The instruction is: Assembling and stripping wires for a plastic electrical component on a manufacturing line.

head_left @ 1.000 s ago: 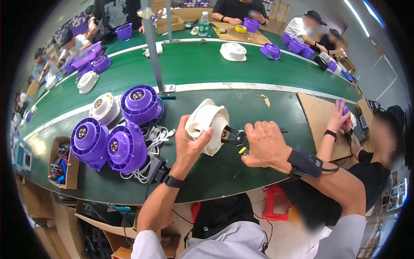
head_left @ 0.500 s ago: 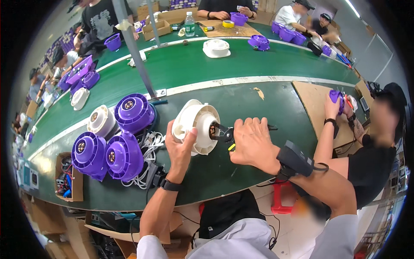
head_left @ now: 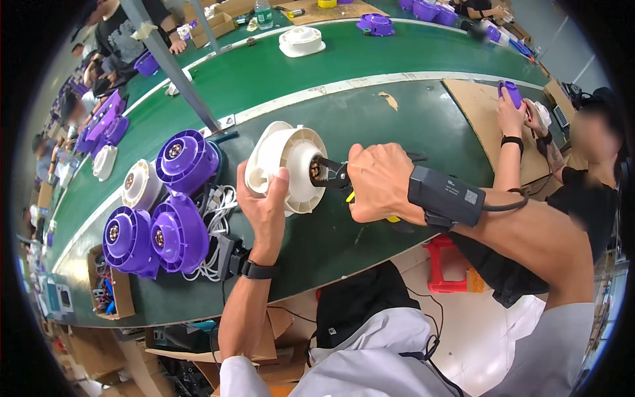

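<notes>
Brace the white ribbed housing (head_left: 281, 155) with the left hand (head_left: 266, 210), fingers clamped on it; square the black pliers (head_left: 338, 176), clamped in the right hand (head_left: 380, 180)'s fingers, to the hub (head_left: 315, 169).

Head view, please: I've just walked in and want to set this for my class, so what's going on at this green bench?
A person's left hand holds a white round housing over the green bench. The right hand grips a black plier-like tool, its tip at the housing's dark, coppery centre. To the left, three purple housings and another white one sit near white cables. At right, a co-worker's hand holds a purple part.
</notes>
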